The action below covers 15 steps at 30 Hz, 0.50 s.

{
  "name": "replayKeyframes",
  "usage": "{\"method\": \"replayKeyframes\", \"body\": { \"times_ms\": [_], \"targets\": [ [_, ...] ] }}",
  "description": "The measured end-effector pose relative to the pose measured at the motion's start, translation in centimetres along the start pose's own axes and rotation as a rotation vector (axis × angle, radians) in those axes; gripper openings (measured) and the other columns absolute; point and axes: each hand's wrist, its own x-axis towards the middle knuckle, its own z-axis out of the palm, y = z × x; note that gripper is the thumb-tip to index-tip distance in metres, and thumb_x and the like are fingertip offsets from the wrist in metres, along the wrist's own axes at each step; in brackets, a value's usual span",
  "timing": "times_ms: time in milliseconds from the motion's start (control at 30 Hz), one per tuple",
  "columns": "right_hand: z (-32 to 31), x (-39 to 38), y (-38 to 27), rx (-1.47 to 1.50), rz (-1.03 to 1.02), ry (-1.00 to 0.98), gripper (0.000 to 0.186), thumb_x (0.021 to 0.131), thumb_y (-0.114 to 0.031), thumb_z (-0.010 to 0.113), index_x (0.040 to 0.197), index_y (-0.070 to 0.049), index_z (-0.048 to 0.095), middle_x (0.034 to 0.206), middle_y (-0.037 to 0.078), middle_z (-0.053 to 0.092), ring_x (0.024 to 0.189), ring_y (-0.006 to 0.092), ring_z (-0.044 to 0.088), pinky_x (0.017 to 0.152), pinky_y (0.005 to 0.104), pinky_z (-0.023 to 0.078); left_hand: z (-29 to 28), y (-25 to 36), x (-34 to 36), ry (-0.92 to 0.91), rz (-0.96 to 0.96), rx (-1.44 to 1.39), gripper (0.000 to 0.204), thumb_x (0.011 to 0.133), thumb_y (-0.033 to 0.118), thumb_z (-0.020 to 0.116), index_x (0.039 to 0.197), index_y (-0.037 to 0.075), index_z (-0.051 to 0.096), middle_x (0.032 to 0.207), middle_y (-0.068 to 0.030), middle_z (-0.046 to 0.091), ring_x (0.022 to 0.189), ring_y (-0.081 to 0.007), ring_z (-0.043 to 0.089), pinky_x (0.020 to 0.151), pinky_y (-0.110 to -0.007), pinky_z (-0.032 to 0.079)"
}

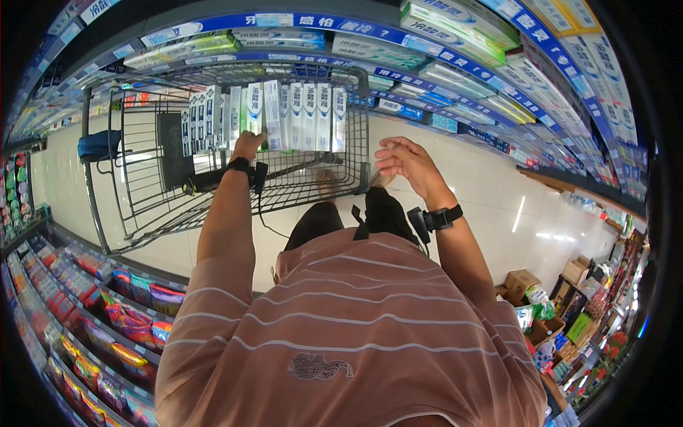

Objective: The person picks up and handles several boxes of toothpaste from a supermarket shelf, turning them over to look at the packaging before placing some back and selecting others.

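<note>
Boxes (pixel 306 117) stand in a packed row inside the shopping cart (pixel 364 174), up at eleven o'clock. Here's the left hand (pixel 247 146) at ten, fingers right at the near end of a green-and-white box (pixel 254 104); clamped on it or not, I can't tell. Over at two, the right hand (pixel 411 165) is empty, loosely open beside the cart, hands well apart.

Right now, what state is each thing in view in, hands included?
Wire cart: partly filled
White boxes: lined up side by side in the wire cart
Left hand: at the white boxes, grip partly hidden
Right hand: empty, fingers loosely bent
Shelf: stocked
Right wrist strap: fastened
</note>
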Motion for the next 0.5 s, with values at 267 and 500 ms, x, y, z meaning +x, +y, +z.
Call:
{"method": "replayKeyframes", "body": {
  "times_ms": [267, 500],
  "targets": [
    [0.8, 1.8, 0.6, -0.041, 0.071, 0.003, 0.025, 0.102, -0.020, 0.048, 0.117, -0.002, 0.057, 0.103, 0.013, 0.067, 0.087, 0.0192, 0.068, 0.077, 0.0304, 0.056, 3.1, 3.6, -0.4, 0.069, -0.018, 0.003, 0.061, 0.079, 0.050, 0.070, 0.108, -0.004, 0.062, 0.101, -0.0215, 0.068, 0.099, -0.0361, 0.065, 0.086, -0.043, 0.050],
    [1.8, 2.9, 0.8, -0.050, 0.122, -0.045, 0.026, 0.099, -0.019, 0.052, 0.117, -0.001, 0.057, 0.105, 0.014, 0.068, 0.087, 0.0201, 0.068, 0.078, 0.0311, 0.056, 5.2, 4.9, -1.0, 0.140, -0.054, 0.405, 0.072, 0.083, 0.044, 0.071, 0.128, -0.005, 0.044, 0.125, -0.0264, 0.057, 0.111, -0.0390, 0.061, 0.093, -0.043, 0.051]
  ]
}}
